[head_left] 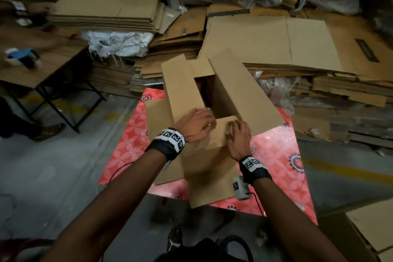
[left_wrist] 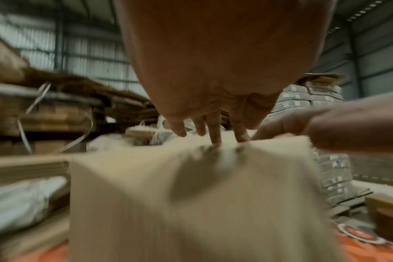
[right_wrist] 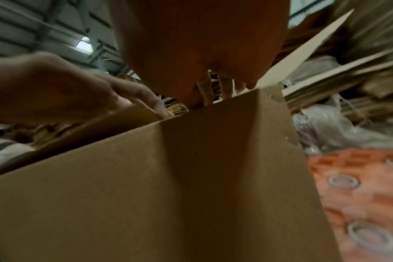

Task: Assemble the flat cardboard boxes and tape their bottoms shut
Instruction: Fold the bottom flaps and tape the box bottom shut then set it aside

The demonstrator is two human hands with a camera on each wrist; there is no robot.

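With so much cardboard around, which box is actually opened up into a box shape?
The box on the red patterned mat, under the left hand and right hand. Its flaps stand open; the surrounding stacks lie flat.

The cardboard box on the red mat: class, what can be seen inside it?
Through the gap between the flaps of the cardboard box, only dark inner walls show. The floor inside is hidden by flaps and both hands.

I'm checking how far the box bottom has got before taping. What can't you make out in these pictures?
- Head view: the inside of the box is dark; the near flap lies partly under the left hand and right hand.
- Head view: the blue thing on the table is blurred; whether it is tape is unclear.
- Left wrist view: motion blur smears the cardboard.
- Right wrist view: the palm hides the fingers' hold.
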